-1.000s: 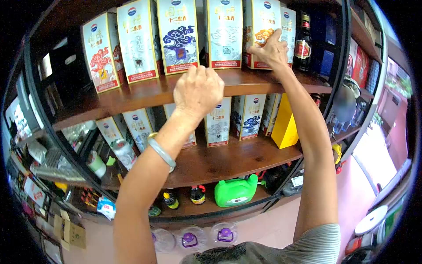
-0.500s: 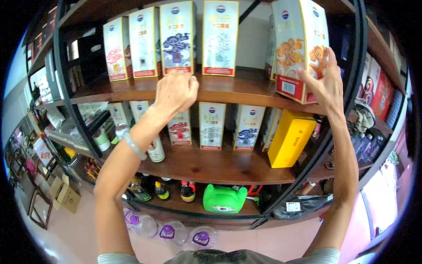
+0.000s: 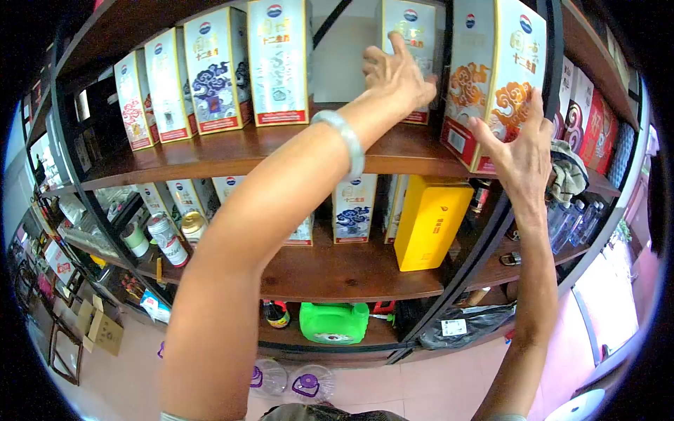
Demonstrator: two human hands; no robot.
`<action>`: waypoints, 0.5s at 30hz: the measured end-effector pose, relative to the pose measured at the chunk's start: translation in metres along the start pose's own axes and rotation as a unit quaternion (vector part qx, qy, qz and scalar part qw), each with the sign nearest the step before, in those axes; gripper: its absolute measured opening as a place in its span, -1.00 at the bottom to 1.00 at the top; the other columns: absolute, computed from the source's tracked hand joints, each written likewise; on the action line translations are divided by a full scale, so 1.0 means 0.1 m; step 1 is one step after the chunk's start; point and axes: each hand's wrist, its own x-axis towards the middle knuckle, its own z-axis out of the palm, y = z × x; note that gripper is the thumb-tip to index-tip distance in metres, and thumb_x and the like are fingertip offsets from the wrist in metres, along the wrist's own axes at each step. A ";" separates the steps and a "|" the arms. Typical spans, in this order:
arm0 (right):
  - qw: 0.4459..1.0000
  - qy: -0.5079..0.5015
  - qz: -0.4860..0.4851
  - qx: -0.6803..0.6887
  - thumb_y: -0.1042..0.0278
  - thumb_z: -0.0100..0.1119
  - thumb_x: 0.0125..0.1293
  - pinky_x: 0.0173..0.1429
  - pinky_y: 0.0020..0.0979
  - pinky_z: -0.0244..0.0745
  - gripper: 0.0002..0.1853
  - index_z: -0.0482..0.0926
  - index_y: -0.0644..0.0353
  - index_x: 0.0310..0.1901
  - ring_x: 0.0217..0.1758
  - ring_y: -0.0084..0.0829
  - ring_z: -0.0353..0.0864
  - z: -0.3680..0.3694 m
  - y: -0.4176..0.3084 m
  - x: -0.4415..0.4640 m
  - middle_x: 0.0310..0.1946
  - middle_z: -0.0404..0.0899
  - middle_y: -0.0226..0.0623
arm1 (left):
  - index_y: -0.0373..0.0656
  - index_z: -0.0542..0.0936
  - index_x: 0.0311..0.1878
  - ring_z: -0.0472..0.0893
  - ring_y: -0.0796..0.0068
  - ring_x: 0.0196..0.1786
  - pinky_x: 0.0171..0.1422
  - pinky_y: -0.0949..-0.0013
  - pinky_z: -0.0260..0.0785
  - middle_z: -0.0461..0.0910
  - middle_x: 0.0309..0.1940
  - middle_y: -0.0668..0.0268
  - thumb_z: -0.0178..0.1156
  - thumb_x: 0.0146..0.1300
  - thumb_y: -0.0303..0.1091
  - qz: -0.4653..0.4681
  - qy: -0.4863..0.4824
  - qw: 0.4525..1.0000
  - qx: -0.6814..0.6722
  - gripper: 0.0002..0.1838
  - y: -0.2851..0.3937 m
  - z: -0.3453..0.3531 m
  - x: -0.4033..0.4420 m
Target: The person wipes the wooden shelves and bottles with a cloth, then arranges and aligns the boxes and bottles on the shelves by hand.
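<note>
On the upper shelf, at its right end, stands a tall white box with orange clouds (image 3: 514, 67). My right hand (image 3: 521, 158) rests on its lower front with thumb and fingers spread around the corner. My left hand (image 3: 399, 77), fingers apart, reaches in front of another white box (image 3: 413, 28) set further back, partly covering it. Nothing shows in my left hand; whether it touches that box I cannot tell. Left of it stand a white box with a grey pattern (image 3: 278, 70) and one with dark blue clouds (image 3: 212, 77).
The upper shelf's wooden edge (image 3: 232, 167) runs below the boxes. On the shelf beneath are a yellow box (image 3: 432, 224), a blue-clouded box (image 3: 352, 214) and a can (image 3: 168, 241). A green jug (image 3: 333, 323) sits lower. A black post (image 3: 484, 259) is at the right.
The orange-clouded box came forward and to the right with my right hand on it. My left hand left the shelf edge, opened and moved right to the box behind. The view has shifted.
</note>
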 end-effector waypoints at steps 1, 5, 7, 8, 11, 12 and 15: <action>1.000 -0.010 0.004 -0.008 -0.15 0.38 -0.15 -0.10 -0.06 0.46 0.06 0.05 0.24 0.29 -0.09 0.08 0.46 -0.02 -0.01 0.01 -0.15 0.36 0.15 | -0.30 -0.06 0.24 0.31 -0.43 0.09 0.13 -0.12 0.29 0.14 0.04 -0.43 0.28 0.01 0.00 -0.014 0.007 1.000 0.014 -0.06 0.05 0.10 0.08; 1.000 -0.017 -0.017 -0.008 -0.19 0.35 -0.15 -0.12 -0.05 0.46 0.09 0.03 0.32 0.29 -0.10 0.08 0.44 -0.03 0.01 -0.01 -0.18 0.36 0.16 | -0.12 -0.12 0.31 0.21 -0.40 0.17 0.15 -0.10 0.28 -0.03 0.16 -0.45 0.34 -0.02 -0.06 -0.063 0.051 0.995 0.051 -0.01 0.22 0.34 0.25; 0.999 -0.012 -0.023 -0.027 -0.21 0.33 -0.13 -0.11 -0.08 0.46 0.09 0.04 0.31 0.31 -0.11 0.05 0.45 -0.03 0.05 -0.02 -0.18 0.37 0.14 | -0.03 -0.13 0.34 0.20 -0.37 0.17 0.15 -0.10 0.28 -0.05 0.18 -0.44 0.33 -0.01 -0.09 -0.076 0.060 0.992 0.084 -0.01 0.27 0.45 0.30; 0.999 -0.006 -0.028 -0.031 -0.20 0.32 -0.12 -0.10 -0.10 0.45 0.08 0.03 0.30 0.33 -0.13 0.04 0.46 -0.02 0.05 -0.02 -0.17 0.37 0.14 | 0.00 -0.12 0.35 0.20 -0.35 0.18 0.14 -0.11 0.28 -0.06 0.20 -0.43 0.33 -0.01 -0.10 -0.077 0.071 0.990 0.099 -0.02 0.26 0.49 0.33; 0.999 -0.004 -0.032 -0.044 -0.21 0.31 -0.10 -0.08 -0.12 0.42 0.08 0.03 0.30 0.34 -0.14 0.05 0.46 -0.03 0.03 -0.02 -0.19 0.39 0.15 | 0.05 -0.09 0.38 0.18 -0.32 0.20 0.08 -0.15 0.31 -0.11 0.23 -0.41 0.32 -0.01 -0.11 -0.072 0.139 0.981 0.118 -0.02 0.12 0.72 0.54; 0.999 -0.006 -0.029 -0.046 -0.21 0.31 -0.10 -0.08 -0.12 0.42 0.08 0.03 0.29 0.34 -0.14 0.05 0.46 -0.02 0.03 -0.02 -0.19 0.39 0.14 | 0.04 -0.11 0.38 0.16 -0.32 0.20 0.07 -0.16 0.31 -0.12 0.23 -0.42 0.33 -0.02 -0.10 -0.083 0.106 0.985 0.112 0.00 0.15 0.66 0.50; 0.999 -0.005 -0.027 -0.042 -0.22 0.32 -0.12 -0.12 -0.09 0.46 0.06 0.08 0.29 0.31 -0.10 0.05 0.45 -0.03 0.01 -0.02 -0.18 0.39 0.11 | 0.02 -0.16 0.37 0.14 -0.33 0.21 0.07 -0.15 0.33 -0.12 0.21 -0.41 0.38 -0.09 -0.06 -0.095 0.040 0.990 0.091 0.08 0.21 0.37 0.31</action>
